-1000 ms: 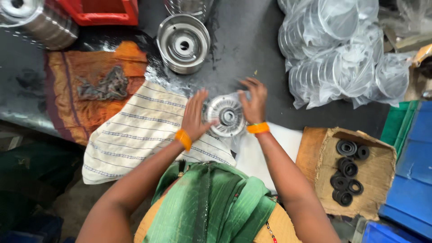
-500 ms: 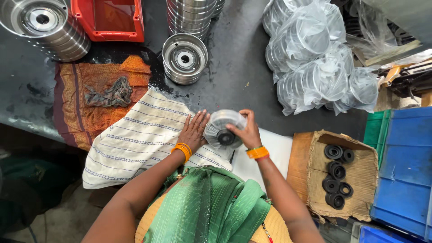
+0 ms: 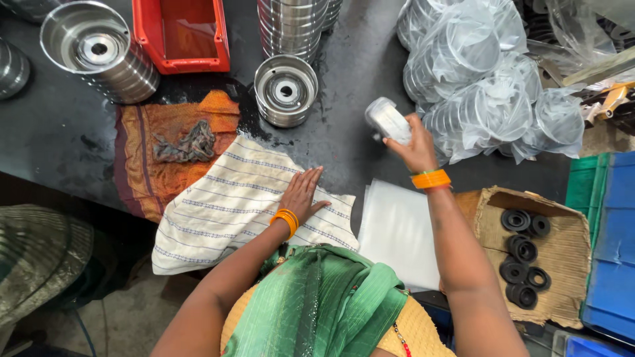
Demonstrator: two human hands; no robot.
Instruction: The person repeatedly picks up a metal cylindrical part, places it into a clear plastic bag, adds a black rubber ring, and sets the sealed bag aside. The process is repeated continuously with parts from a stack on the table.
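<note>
Right hand lifts a wrapped part; left hand rests on cloth.

Above frame centre, the right hand (image 3: 413, 147) is clamped on a plastic-wrapped round metal part (image 3: 389, 120); the left hand (image 3: 301, 193) lies flat, fingers spread, on the white striped cloth (image 3: 225, 205) at centre.

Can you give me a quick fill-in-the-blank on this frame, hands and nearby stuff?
1. The right hand holds a wrapped metal part up above the ____ tabletop.
2. The left hand lies flat on the ____ cloth.
3. The black rings sit in a ____ box.

Missing words: black; striped; cardboard
</note>
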